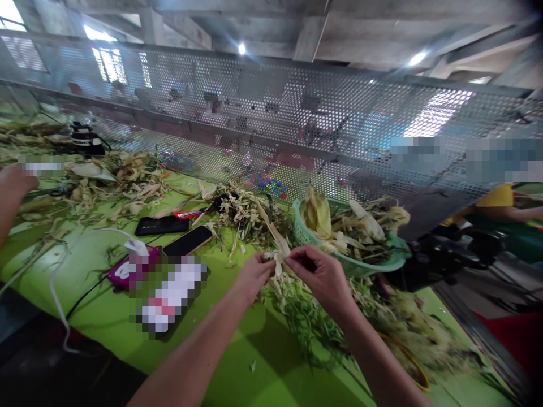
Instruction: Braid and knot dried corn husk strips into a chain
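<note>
Hands work in the head view: the left hand and the right hand both pinch a small, pale strip of husk with their fingertips. The strip is held up over the green worktop, between the two hands.

Just past the right hand sits a green basket with little holes in its side. It is heaped with dry stuff: a big yellow leaf stands up on the left, and pale and brown husks fill the rest. Some poke up over the edge.

Left of the basket is a loose pile of dry bits, not in any tub. Thin green leaves lie under the right arm, with pale fluff beside them. Two phones lie left of the hands: one black phone and one dark phone.
</note>
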